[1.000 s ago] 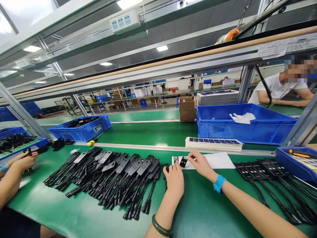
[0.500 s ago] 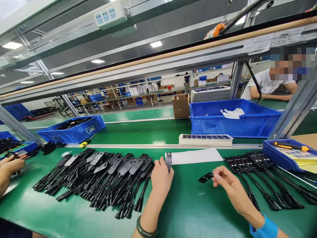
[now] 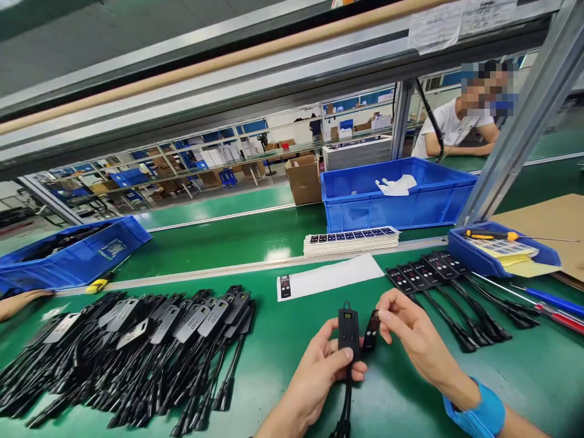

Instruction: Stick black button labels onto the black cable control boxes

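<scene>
A black control box (image 3: 348,331) with a small display near its top and cables hanging from its lower end is held upright in my left hand (image 3: 323,359). Between thumb and fingertips, my right hand (image 3: 406,331) pinches a black label (image 3: 371,331) with printed marks, just right of the box. I cannot tell whether label and box touch. Beyond my hands lies a white backing sheet (image 3: 331,277) with one black label at its left end. To the left sits a heap of similar cabled boxes (image 3: 168,325); several with labels (image 3: 426,274) lie in a row at right.
A stack of label sheets (image 3: 351,243) stands before a large blue bin (image 3: 392,210). A small blue tray (image 3: 479,258) holds a screwdriver; pens (image 3: 561,313) lie below it. Another blue bin (image 3: 123,237) is at left. A co-worker's hand (image 3: 20,304) shows at the left edge.
My left hand has moved right from beside the heap, and the cabled box now shows upright in it. The label in my right hand has turned from lying sideways to near upright. The view has shifted.
</scene>
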